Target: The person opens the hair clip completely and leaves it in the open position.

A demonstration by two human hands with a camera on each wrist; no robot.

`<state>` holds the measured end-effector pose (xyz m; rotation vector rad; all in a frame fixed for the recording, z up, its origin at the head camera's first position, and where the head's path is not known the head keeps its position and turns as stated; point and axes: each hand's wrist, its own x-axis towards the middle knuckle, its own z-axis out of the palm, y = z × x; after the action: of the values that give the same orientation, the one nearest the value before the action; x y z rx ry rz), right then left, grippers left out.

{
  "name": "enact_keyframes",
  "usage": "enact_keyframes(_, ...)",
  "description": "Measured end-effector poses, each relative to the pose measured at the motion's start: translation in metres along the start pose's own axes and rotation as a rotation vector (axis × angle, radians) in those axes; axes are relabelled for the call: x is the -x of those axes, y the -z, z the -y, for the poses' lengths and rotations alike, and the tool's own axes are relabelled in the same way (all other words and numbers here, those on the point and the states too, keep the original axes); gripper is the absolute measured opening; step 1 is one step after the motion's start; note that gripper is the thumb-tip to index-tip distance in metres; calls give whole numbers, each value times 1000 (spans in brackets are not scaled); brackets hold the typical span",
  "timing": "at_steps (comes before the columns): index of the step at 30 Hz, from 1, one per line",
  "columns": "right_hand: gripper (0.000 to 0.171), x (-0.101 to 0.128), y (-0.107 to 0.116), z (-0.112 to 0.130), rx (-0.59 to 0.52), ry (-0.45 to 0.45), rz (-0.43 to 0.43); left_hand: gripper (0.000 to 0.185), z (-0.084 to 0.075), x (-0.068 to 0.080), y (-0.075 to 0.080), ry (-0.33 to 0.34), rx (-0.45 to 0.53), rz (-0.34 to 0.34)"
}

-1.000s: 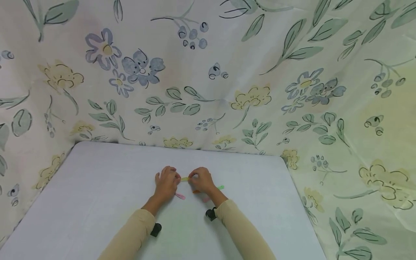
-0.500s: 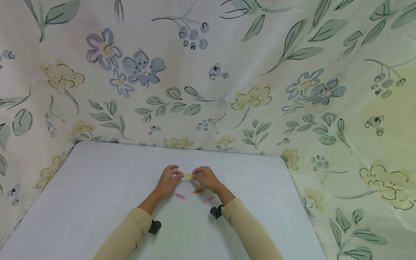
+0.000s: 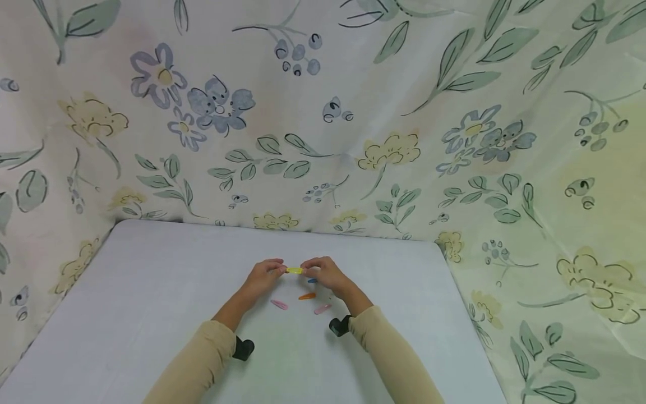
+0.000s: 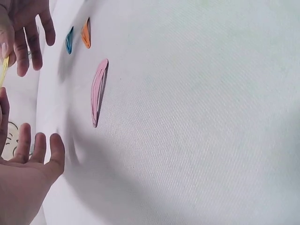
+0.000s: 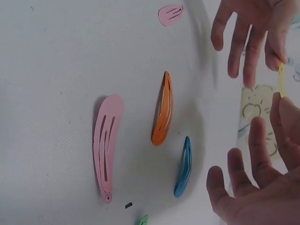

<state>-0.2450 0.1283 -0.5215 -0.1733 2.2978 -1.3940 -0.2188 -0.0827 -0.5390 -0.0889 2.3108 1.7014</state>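
Over the white tabletop (image 3: 151, 292), from the head view, I have both hands raised slightly with a small yellow metal snap hair clip (image 3: 294, 270) stretched between them. My left hand (image 3: 263, 276) pinches its left end and my right hand (image 3: 324, 272) pinches its right end, thumb and forefinger closed on it, the other fingers loosely spread. Compared with a second ago, the hands have lifted and drawn a little farther from me, and the right wrist no longer covers the clips below it: a blue snap clip (image 3: 313, 280) now shows just beneath the right hand, and the green one that peeked out to the right is no longer visible here. I judge that the yellow clip is off the tabletop and being worked between the two pinches.

Left wrist view: the yellow clip (image 4: 4, 70) appears as a thin edge at the far left. A long pink snap clip (image 4: 98, 91) lies flat, with an orange snap clip (image 4: 86, 33) and the blue one (image 4: 69, 40) farther off.

Right wrist view: the yellow clip (image 5: 281, 79) looks like a narrow, flat, slightly glossy strip. Below lie another pink clip (image 5: 108, 143), the orange (image 5: 163, 108), the blue (image 5: 183, 167), and a sliver of green clip (image 5: 143, 219) at the bottom edge.
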Motion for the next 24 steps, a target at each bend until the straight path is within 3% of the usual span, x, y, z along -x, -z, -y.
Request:
enact_keyframes(5,19,0,1,-2,-59,-9,17,28,2,1,1,40,125,40)
enact_keyframes(24,15,0,4,-2,-85,25,16,32,5,0,1,42,257,94)
